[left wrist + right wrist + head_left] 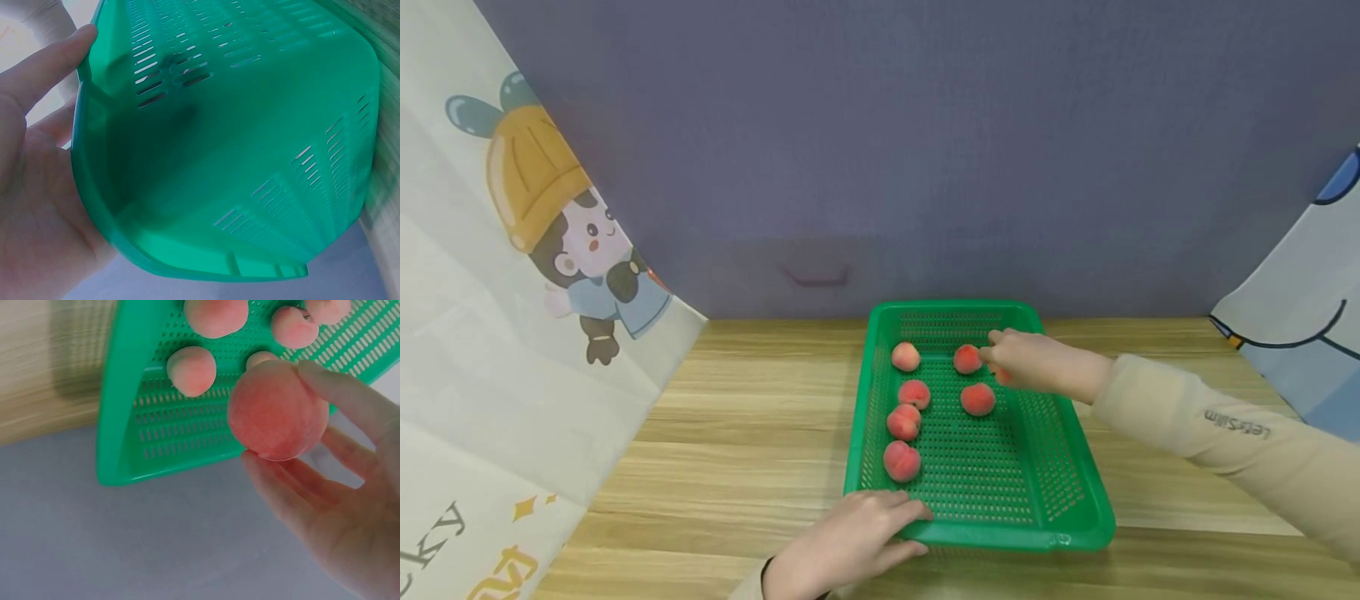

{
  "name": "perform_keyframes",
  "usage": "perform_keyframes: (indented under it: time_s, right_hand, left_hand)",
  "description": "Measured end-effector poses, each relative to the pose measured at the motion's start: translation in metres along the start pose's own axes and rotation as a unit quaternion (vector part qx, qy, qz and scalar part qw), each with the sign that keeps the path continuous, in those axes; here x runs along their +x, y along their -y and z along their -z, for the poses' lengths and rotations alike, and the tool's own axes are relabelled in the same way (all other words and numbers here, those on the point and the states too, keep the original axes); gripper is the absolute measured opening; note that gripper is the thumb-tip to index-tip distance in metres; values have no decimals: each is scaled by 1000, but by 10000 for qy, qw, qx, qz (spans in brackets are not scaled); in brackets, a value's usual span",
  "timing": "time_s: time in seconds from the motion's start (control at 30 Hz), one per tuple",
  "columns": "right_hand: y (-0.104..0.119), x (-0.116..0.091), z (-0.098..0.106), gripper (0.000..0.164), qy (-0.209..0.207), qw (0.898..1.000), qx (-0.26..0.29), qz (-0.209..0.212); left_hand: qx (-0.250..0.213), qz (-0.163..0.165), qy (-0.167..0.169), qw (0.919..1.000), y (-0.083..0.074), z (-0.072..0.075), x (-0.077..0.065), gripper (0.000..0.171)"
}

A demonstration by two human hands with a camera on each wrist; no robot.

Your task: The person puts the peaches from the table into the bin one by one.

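A green plastic basket point(988, 535) with slotted walls holds several pinkish-red peaches. Four-sided and long, it has a row of peaches point(903, 422) along its left side and two more, one peach point(977, 399) nearer and one farther back, toward the right. My right hand point(1037, 360) is over the far right part of the basket. Between thumb and fingers it holds a peach point(278, 411), mostly hidden in the head view but plain in the right wrist view. At the near left corner, my left hand point(853, 537) grips the basket's rim point(80, 144), fingers over the edge.
The basket stands on a wood-grain table point(752, 417), close to a grey-purple panel point(925, 167) at the back. A white sheet with a cartoon figure point(587, 242) hangs at the left. Another printed sheet point(1292, 308) is at the right.
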State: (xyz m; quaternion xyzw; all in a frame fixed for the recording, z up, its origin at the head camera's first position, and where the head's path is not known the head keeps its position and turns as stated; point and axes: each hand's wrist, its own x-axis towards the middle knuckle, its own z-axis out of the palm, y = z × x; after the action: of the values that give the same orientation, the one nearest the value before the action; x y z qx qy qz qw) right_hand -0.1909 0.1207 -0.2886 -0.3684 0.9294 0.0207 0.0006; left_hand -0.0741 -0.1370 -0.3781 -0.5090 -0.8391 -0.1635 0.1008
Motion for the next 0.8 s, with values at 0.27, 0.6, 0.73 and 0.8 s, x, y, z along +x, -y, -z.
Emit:
perform_keyframes:
  time_s: [0.27, 0.6, 0.73, 0.8]
  right_hand:
    - [11, 8, -5, 15, 571, 9972, 342, -350]
    - [16, 11, -13, 24, 793, 9939, 671, -366]
    - [18, 12, -16, 25, 753, 9950, 611, -254]
    - [19, 12, -18, 20, 743, 9920, 953, -369]
  left_hand:
    - [-24, -4, -41, 10000, -1, 0, 0, 21]
    - [-8, 37, 21, 10000, -1, 1, -1, 21]
    - [-35, 24, -11, 10000, -1, 1, -1, 21]
    - [-34, 27, -7, 10000, -1, 0, -1, 21]
